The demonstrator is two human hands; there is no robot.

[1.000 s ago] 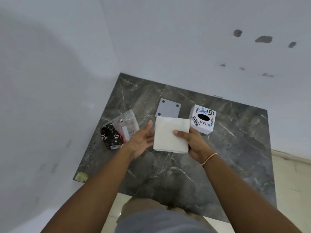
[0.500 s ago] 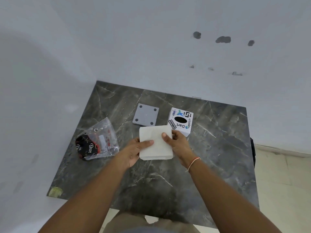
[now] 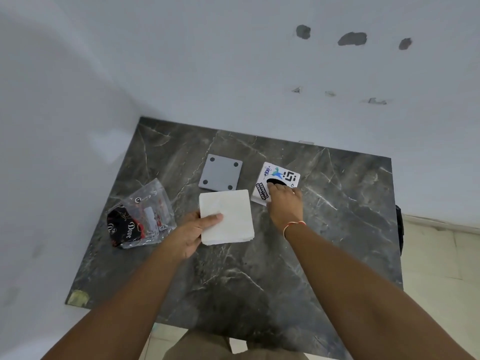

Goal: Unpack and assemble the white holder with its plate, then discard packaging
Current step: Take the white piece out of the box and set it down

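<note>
White holder (image 3: 275,183), stickered, half hidden under right hand (image 3: 284,203), grip unclear; left hand (image 3: 191,233) pinches soft foam wrap (image 3: 226,217).

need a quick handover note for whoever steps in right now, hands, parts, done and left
Left hand: thumb on top of the white square stack of napkins, gripping its near left corner.
Right hand: on the white stickered cube holder, grip unclear.
Grey square plate with four holes: loose on the dark marble table, behind the napkins.
Clear plastic packaging bag: at left.
Done: unpacked.
Left: fit plate to holder, discard packaging.
</note>
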